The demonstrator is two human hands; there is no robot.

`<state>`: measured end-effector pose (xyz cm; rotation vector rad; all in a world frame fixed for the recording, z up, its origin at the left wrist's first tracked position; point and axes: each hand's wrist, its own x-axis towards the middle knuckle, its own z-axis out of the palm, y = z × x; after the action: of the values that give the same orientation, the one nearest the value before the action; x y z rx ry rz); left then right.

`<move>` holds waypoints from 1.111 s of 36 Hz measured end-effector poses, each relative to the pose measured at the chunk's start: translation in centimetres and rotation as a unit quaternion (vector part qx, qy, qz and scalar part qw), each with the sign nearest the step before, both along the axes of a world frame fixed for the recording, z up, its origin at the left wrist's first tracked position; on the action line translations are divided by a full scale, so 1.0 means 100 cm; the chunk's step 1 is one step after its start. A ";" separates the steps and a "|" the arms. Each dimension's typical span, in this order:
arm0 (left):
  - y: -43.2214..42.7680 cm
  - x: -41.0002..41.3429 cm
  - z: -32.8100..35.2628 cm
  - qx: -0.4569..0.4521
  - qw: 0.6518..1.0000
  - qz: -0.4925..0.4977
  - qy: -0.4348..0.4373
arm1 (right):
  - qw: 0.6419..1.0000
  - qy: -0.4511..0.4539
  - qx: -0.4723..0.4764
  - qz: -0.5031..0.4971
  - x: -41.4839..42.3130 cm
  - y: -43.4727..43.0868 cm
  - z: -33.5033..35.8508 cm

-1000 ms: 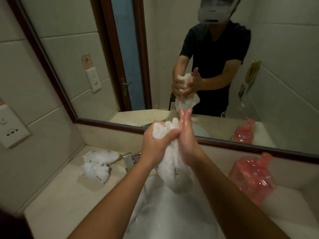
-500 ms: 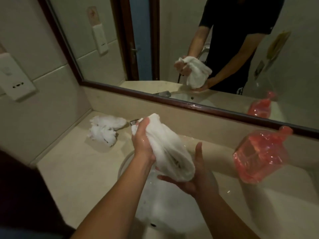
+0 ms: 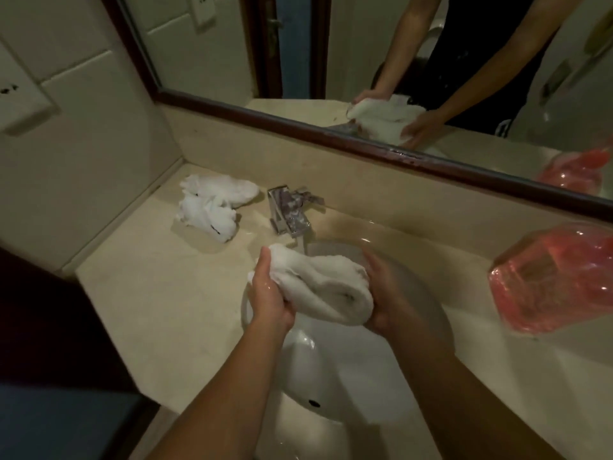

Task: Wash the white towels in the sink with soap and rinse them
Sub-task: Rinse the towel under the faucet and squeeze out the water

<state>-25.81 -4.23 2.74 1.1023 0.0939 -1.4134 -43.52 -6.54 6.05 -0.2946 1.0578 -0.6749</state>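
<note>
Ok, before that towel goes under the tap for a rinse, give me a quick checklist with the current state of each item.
1. Towel held at both ends: ok, left hand and right hand grip it.
2. Towel over the sink: ok.
3. Faucet spout clear above the towel: ok.
4. Water running: cannot tell, too blurred.
5. Soap worked into the towel: cannot tell.
6. Second towel out of the way: ok, on the counter left of the faucet.
</note>
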 end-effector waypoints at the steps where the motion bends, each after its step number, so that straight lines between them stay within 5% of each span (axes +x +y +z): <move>1: -0.001 0.001 -0.006 0.012 1.000 -0.003 -0.007 | 1.000 0.002 0.014 -0.006 0.000 -0.003 -0.009; 11: -0.035 0.014 -0.072 0.034 0.998 0.026 0.037 | 0.996 0.059 0.071 -0.013 0.021 -0.047 -0.080; 16: -0.055 0.025 -0.073 0.024 0.997 0.064 0.019 | 0.997 0.071 0.027 0.001 0.047 -0.065 -0.091; 21: -0.066 0.042 -0.064 0.016 0.995 0.071 -0.061 | 1.000 0.009 0.012 -0.023 0.072 -0.077 -0.093; 35: -0.064 0.066 -0.055 -0.008 0.992 0.122 -0.018 | 0.995 -0.094 0.020 -0.029 0.093 -0.092 -0.100; 40: -0.060 0.066 -0.051 -0.007 0.997 0.072 0.006 | 0.994 -0.109 0.022 -0.020 0.098 -0.091 -0.101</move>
<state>-19.20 -10.26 -2.36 1.0547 0.1692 -1.2911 -33.76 -15.69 -4.04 -0.1577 0.8699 -0.7014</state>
